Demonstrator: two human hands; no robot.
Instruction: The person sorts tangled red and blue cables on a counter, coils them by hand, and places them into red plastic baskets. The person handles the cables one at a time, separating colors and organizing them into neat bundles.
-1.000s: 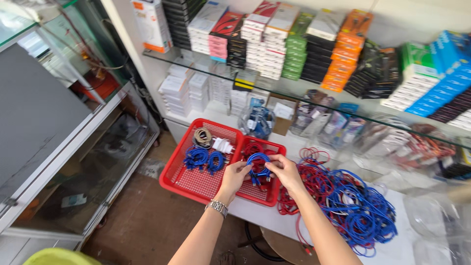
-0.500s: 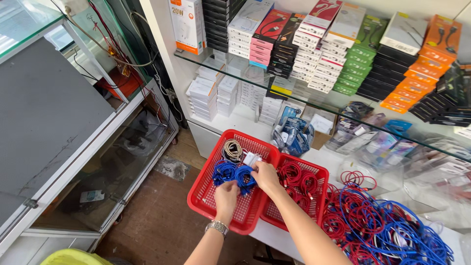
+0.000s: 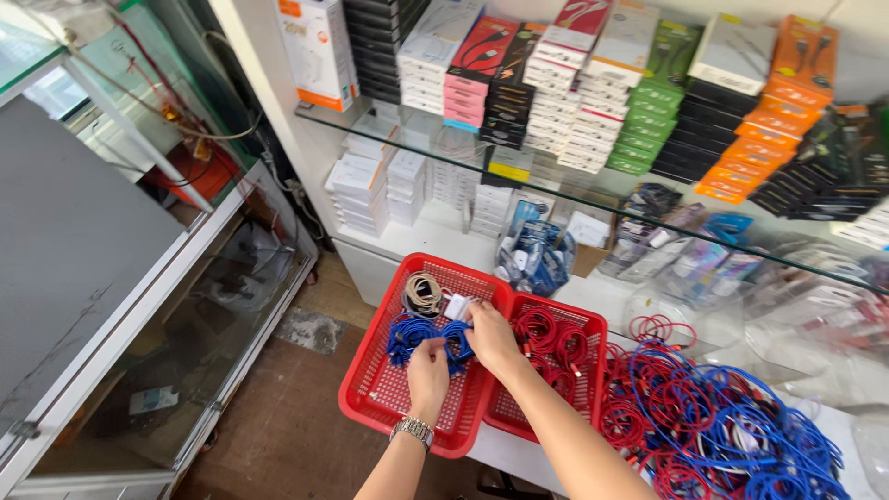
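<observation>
1. At the far left stands a glass display counter (image 3: 139,306) with a grey top, and a patch of brown floor (image 3: 287,435) shows beside it.
2. Next comes the left red basket (image 3: 370,393), a shallow mesh tray on the edge of the white table (image 3: 519,454). At its back lie a beige coiled cable (image 3: 423,293) and a small white item just beside it.
3. A bunch of blue coiled cables (image 3: 417,331) lies in the middle of that left basket, and both hands are on it.
4. The left hand (image 3: 428,370), with a metal wristwatch (image 3: 414,429) on the wrist, comes in from below. Its fingers are curled onto the near edge of the blue coils in a narrow pinch.
5. The right hand (image 3: 491,335) reaches across from the right, over the rim where the two baskets meet. Its fingers close on the right part of the same blue coils.
6. The right red basket (image 3: 593,370) touches the left one and holds red coiled cables (image 3: 546,338).
7. Further right, a loose heap of red and blue cables (image 3: 713,426) spreads over the table.
8. Above, a glass shelf (image 3: 482,162) carries stacked boxes in white, pink, green and orange.
</observation>
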